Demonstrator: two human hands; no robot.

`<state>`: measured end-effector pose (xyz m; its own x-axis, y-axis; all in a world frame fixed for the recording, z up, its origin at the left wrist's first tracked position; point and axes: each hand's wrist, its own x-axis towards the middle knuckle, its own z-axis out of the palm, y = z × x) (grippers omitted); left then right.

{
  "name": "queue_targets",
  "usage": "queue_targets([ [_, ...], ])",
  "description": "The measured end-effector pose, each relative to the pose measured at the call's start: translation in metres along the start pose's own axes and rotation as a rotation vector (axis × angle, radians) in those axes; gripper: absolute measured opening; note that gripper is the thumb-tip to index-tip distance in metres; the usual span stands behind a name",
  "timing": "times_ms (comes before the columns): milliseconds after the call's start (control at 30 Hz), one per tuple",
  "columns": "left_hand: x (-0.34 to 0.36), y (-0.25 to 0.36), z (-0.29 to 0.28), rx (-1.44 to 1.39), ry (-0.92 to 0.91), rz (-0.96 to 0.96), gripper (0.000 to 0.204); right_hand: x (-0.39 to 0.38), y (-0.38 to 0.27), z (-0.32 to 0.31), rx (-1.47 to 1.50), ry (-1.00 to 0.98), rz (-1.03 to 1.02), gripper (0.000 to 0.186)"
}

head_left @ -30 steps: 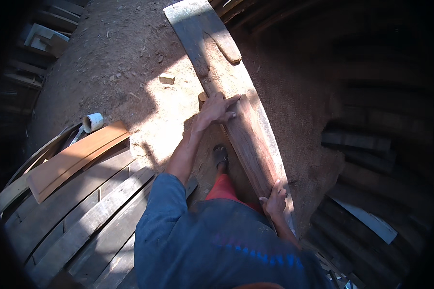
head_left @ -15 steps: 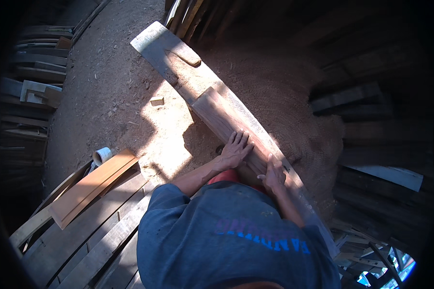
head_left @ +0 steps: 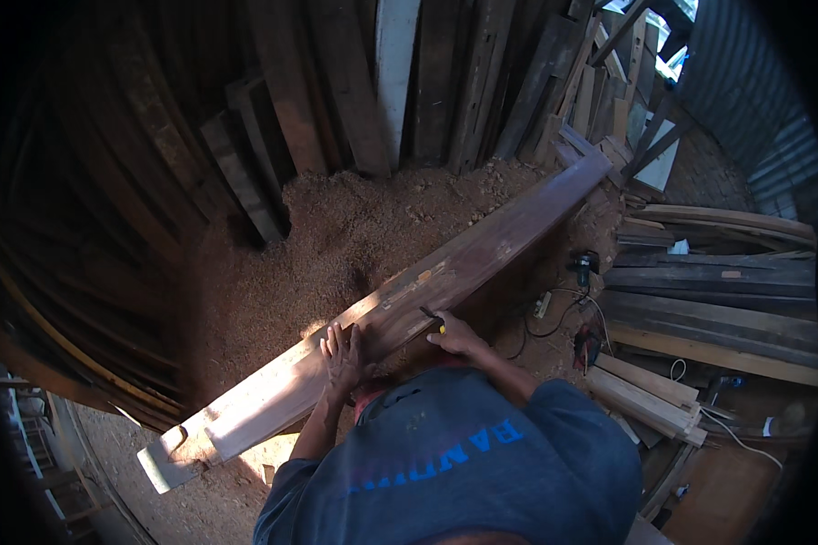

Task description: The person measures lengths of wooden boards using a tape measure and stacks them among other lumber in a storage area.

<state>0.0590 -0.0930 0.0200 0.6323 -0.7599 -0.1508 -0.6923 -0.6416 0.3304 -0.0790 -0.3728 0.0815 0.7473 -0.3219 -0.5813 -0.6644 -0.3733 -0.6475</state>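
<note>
Plank [head_left: 409, 300] of dark wood lies slanted across the sawdust heap [head_left: 336, 236]. The left hand [head_left: 341, 356] presses flat on it, fingers spread apart. The right hand [head_left: 453, 334] rests at its edge, fingers pinched on a yellow pencil [head_left: 434, 321].

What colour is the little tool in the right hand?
Yellow and dark, seen in the head view: the small tool sits in the right hand, over the long plank.

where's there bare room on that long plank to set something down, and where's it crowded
The long plank is bare from beyond the right hand up to its far end, and on its sunlit stretch left of the left hand. The sawdust heap behind it is open too. Stacked boards and a power tool crowd the right.
</note>
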Motion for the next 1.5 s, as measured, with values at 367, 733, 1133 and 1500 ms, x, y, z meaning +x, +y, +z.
queue_targets([
  [367, 0.135, 0.154, 0.048, -0.012, -0.106, 0.029, 0.117, -0.005, 0.202, -0.085, 0.994, 0.191, 0.359, 0.078],
  [733, 0.161, 0.166, 0.034, 0.072, -0.14, 0.199, 0.115, 0.068, 0.179, -0.13, 1.098, 0.419, 0.377, 0.055],
  [1133, 0.243, 0.158, 0.016, -0.278, -0.453, -0.096, 0.103, 0.146, 0.239, -0.227, 1.1, 0.613, 0.459, 0.026],
  [1500, 0.315, 0.255, 0.03, -0.132, -0.496, -0.184, 0.099, 0.182, 0.284, -0.326, 1.261, 0.484, 0.56, 0.047],
])
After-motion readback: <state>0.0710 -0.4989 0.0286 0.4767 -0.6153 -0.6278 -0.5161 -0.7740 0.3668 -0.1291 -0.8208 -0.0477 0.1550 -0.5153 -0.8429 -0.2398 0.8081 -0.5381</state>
